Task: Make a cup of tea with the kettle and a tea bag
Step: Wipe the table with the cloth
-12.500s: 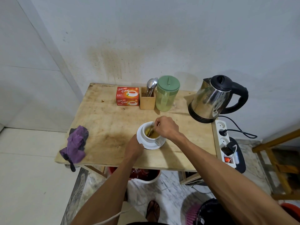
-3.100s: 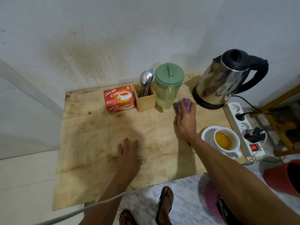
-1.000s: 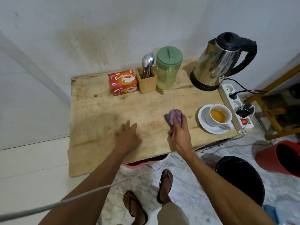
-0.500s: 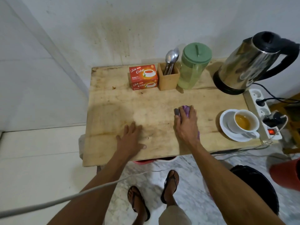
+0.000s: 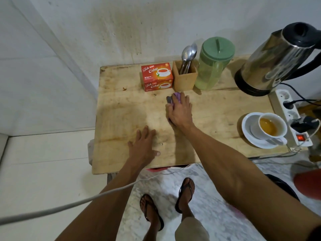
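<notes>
A white cup of amber tea [image 5: 271, 126] stands on a white saucer [image 5: 248, 131] near the right edge of the wooden table [image 5: 121, 108]. The steel kettle [image 5: 278, 60] with a black lid sits at the back right. A red tea bag box [image 5: 157, 77] stands at the back. My right hand [image 5: 180, 112] presses a purple cloth [image 5: 175, 99] flat on the table just in front of the box and the spoon holder. My left hand [image 5: 144, 146] lies flat on the table near the front edge, fingers spread, holding nothing.
A wooden holder with spoons [image 5: 185, 75] and a green-lidded jug [image 5: 213, 63] stand between the box and the kettle. A white power strip [image 5: 291, 117] with plugs lies along the table's right edge. A dark bin [image 5: 281, 185] and a red bucket [image 5: 309, 181] stand on the floor at right.
My right hand has slid the purple cloth away from me and to the left, up toward the tea box and spoon holder. My left hand stays flat on the table.
</notes>
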Demonstrator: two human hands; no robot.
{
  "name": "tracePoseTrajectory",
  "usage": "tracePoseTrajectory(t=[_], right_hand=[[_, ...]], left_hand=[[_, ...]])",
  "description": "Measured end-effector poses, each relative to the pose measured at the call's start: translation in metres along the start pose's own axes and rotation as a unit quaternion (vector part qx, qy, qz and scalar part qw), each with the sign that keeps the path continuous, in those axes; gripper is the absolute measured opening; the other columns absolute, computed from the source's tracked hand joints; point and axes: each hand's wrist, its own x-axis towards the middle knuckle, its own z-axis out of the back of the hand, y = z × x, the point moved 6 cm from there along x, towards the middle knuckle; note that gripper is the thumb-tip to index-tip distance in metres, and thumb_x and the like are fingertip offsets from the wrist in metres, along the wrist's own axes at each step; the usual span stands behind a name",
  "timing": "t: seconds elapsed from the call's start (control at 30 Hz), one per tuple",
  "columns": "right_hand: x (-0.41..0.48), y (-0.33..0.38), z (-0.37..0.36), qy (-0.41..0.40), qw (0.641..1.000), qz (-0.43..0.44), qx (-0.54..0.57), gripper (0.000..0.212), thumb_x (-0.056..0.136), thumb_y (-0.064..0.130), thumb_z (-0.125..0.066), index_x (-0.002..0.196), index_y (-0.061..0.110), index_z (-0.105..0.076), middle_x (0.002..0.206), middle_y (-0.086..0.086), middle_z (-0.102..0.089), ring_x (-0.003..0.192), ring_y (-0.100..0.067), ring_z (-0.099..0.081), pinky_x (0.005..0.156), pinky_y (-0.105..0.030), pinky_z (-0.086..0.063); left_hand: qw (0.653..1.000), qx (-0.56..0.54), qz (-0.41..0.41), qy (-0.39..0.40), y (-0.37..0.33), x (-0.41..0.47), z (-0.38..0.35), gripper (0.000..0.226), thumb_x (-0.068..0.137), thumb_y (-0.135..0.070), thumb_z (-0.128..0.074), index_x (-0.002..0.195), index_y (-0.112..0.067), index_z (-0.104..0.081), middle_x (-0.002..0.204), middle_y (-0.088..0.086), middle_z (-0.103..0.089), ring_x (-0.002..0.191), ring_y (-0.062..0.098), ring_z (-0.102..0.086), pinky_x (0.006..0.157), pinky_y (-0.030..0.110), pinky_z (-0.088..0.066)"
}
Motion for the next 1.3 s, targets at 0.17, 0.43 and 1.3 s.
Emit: tracePoseTrajectory(t=[0.17, 0.43, 1.3], right_hand=[[-0.051, 0.018, -0.046, 0.092, 0.975, 0.19, -0.068, 0.052, 0.101, 0.033, -0.034, 0.151, 0.018, -0.04, 0.159, -0.015, -0.031, 0.146, -0.036, -0.028, 0.118, -0.049, -0.029], [-0.106, -0.059, 0.037, -0.04, 0.997, 0.06, 0.005, 0.043, 0.1, 0.02, -0.047, 0.143, 0.019, -0.051, 0.158, -0.013, -0.031, 0.144, -0.038, -0.032, 0.109, -0.042, -0.039], [-0.102, 0.087, -0.065, 0.053, 0.983, 0.158, 0.073, 0.049, 0.103, 0.031, -0.034, 0.148, 0.014, -0.04, 0.153, -0.016, -0.034, 0.14, -0.033, -0.036, 0.116, -0.042, -0.033]], left_hand=[[1.0, -0.007, 0.002, 0.007, 0.001, -0.002, 0.0, 0.091, 0.081, -0.041, -0.071, 0.151, -0.031, -0.014, 0.164, -0.002, 0.005, 0.151, 0.03, 0.004, 0.11, 0.069, -0.018], [1.0, -0.01, -0.007, 0.017, -0.003, -0.008, 0.004, 0.088, 0.085, -0.042, -0.067, 0.152, -0.03, -0.011, 0.164, -0.003, 0.009, 0.15, 0.03, 0.009, 0.111, 0.067, -0.014], [0.995, -0.021, 0.087, -0.035, 0.113, -0.069, 0.012, 0.084, 0.088, -0.054, -0.056, 0.151, -0.027, -0.009, 0.164, 0.002, 0.006, 0.15, 0.032, 0.003, 0.112, 0.068, -0.018]])
